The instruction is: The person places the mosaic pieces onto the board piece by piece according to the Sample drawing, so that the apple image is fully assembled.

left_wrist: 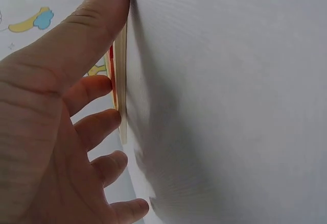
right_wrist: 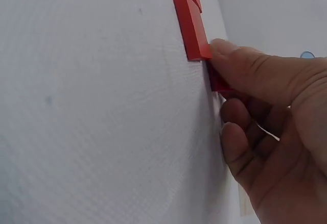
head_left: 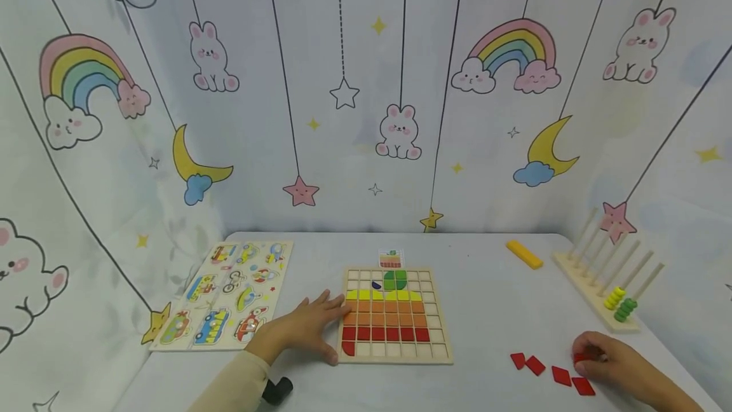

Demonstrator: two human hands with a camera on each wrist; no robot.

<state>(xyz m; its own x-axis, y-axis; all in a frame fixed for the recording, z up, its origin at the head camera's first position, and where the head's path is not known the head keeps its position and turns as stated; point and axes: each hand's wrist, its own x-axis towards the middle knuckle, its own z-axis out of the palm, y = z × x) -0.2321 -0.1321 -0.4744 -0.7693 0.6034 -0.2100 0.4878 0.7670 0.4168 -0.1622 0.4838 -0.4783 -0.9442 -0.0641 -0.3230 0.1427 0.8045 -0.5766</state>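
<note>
A square wooden grid board (head_left: 440, 353) lies on the table, with red, orange, yellow and green pieces laid in its cells. One quarter-round red piece (head_left: 348, 348) sits at its lower left corner, and a small dark blue piece (head_left: 376, 285) is near the top. My left hand (head_left: 309, 329) rests at the board's left edge, thumb and fingers spread along it. At the right, my right hand (head_left: 609, 361) pinches a red piece (right_wrist: 219, 82) between thumb and curled fingers. Several loose red pieces (head_left: 561, 375) lie in a row beside that hand.
A picture puzzle board (head_left: 240, 297) lies at the left, and a small pattern card (head_left: 391, 258) behind the grid. A yellow bar (head_left: 524, 254) lies at the back right, near a wooden peg stand (head_left: 595, 294) with yellow and green beads. A black object (head_left: 278, 391) is by the left sleeve.
</note>
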